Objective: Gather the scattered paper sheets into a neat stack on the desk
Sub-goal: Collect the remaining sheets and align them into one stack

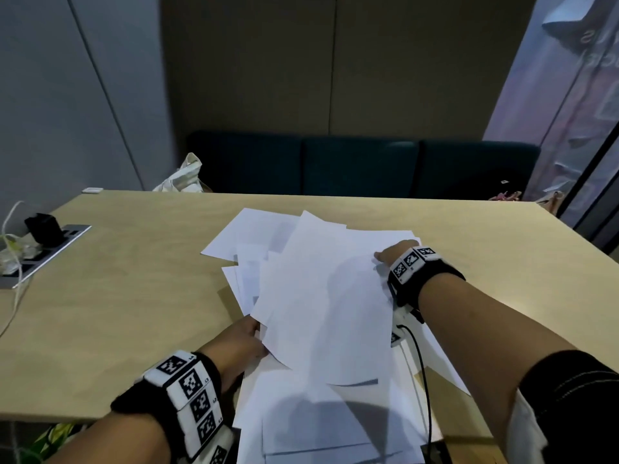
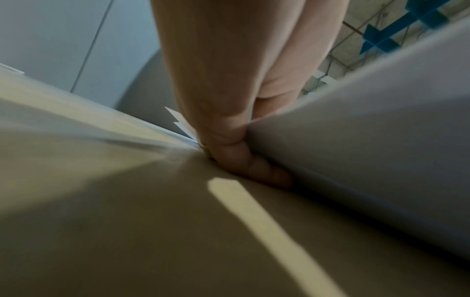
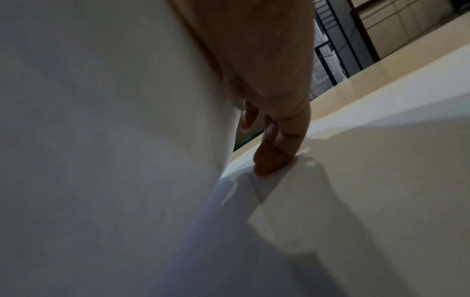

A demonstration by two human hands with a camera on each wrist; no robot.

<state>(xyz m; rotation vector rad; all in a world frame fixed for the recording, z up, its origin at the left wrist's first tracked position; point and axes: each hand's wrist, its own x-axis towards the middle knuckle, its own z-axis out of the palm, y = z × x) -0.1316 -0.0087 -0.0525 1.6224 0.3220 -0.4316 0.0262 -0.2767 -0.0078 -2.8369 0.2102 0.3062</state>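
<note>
Several white paper sheets (image 1: 321, 296) lie fanned and overlapping in the middle of the wooden desk (image 1: 134, 296), and some hang over its near edge. My left hand (image 1: 249, 339) is at the pile's left edge, its fingers (image 2: 236, 158) curled under a raised sheet (image 2: 368, 140) and down against the desk. My right hand (image 1: 390, 254) holds the pile's right edge, thumb on top. In the right wrist view its fingertips (image 3: 272, 158) press a lower sheet, with a lifted sheet (image 3: 101, 140) beside them. The top sheets bow upward between both hands.
A socket panel with a black plug and white cables (image 1: 43, 242) sits at the desk's left. A white bag (image 1: 182, 179) and a dark bench (image 1: 361, 165) stand behind the desk. A black cable (image 1: 423, 380) trails from my right wrist over the papers.
</note>
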